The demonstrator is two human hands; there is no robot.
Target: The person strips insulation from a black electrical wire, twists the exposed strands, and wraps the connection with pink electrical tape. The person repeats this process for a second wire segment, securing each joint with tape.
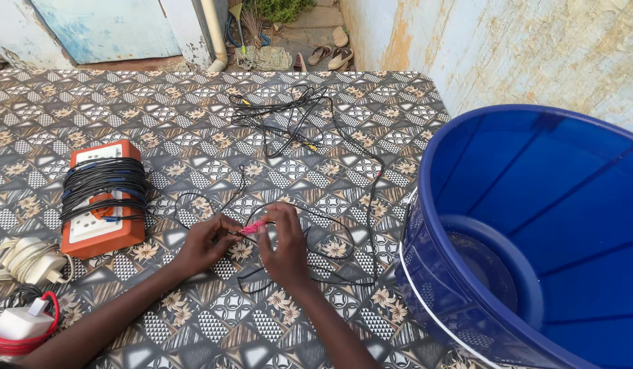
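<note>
Both my hands meet over a patterned mat (193, 130). My left hand (207, 242) and my right hand (284, 246) pinch a small pink piece (251, 227) between their fingertips, with thin black cable (310, 123) running from it. The cable lies in loose loops under my hands and stretches away into a tangle farther up the mat. An orange and white extension box (101, 198), wrapped in black cord, lies to the left of my left hand.
A large blue plastic tub (535, 225) with a white handle stands at the right. A coiled white cable (22, 260) and a white adapter on red cable (19, 324) lie at the lower left. Sandals (330, 55) and a worn wall lie beyond the mat.
</note>
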